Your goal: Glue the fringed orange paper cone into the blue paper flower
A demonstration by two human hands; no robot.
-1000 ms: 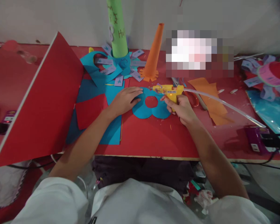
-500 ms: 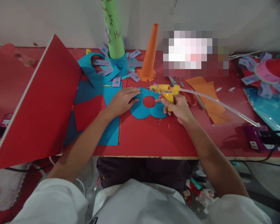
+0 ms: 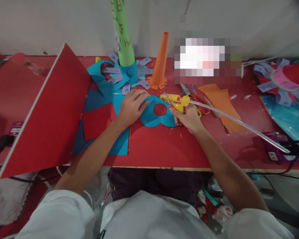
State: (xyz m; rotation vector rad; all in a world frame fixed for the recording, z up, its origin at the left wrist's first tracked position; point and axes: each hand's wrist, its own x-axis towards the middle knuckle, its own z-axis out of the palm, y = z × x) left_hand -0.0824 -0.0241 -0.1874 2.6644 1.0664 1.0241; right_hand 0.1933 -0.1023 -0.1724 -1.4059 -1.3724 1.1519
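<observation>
My right hand: clamped round yellow hot-glue gun | my left hand: thumb and fingers apart, at left edge of blue paper flower, mid-frame | likely light, easily creased — I'd press it flat near its edge

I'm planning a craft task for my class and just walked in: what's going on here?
A person is working with paper at a red table. The right hand grips a yellow glue gun, a long clear stick trailing from its back; whether its tip touches the paper is unclear. The left hand rests at the left edge of a blue flower-like cutout. Behind stand an orange paper cone and a green tube.
</observation>
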